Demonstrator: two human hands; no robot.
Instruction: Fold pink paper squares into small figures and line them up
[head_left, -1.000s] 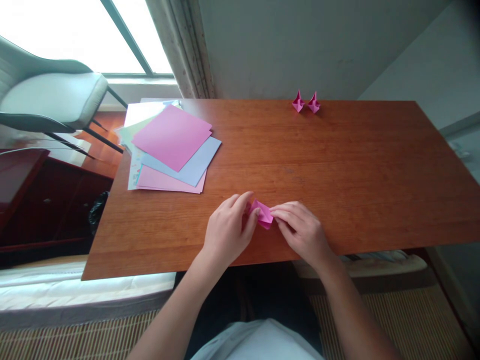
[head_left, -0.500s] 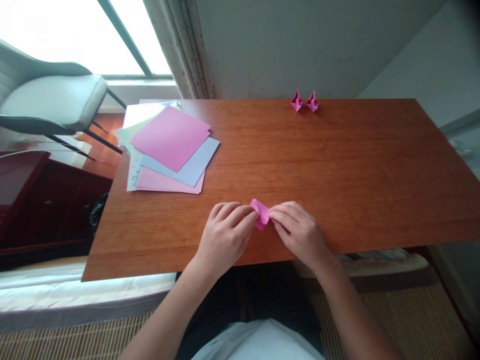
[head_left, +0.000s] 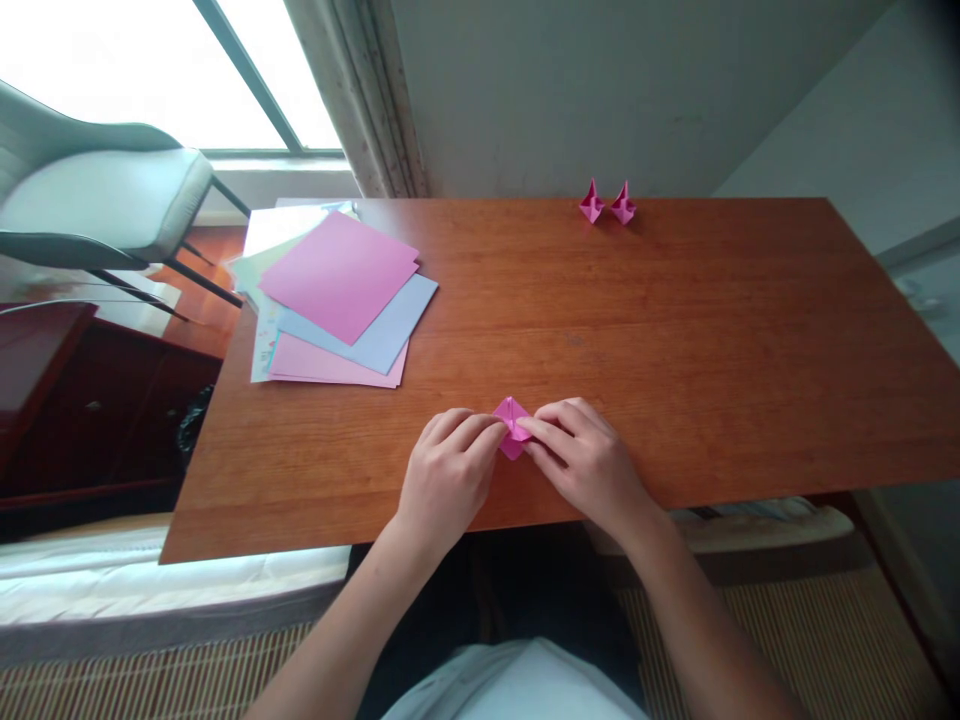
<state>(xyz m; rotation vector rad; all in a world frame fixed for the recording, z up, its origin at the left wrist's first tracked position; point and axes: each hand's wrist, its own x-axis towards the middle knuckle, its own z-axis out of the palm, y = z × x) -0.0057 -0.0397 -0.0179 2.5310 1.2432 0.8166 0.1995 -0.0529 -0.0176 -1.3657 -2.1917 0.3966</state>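
Note:
A small folded pink paper piece [head_left: 511,415] lies near the front edge of the brown wooden table [head_left: 675,330]. My left hand [head_left: 446,475] pinches its left side with curled fingers. My right hand [head_left: 589,465] presses and pinches its right side. Both hands meet over the piece and hide most of it. Only its upper corner and a lower tip show between the fingertips.
A loose stack of coloured paper sheets [head_left: 341,295], pink on top, lies at the table's left. Two small folded pink figures [head_left: 607,203] stand at the far edge by the wall. A grey chair [head_left: 105,200] sits left of the table by the window.
Both hands have drawn closer together over the pink piece. The piece has shifted slightly left and now shows as a smaller diamond shape between the fingertips.

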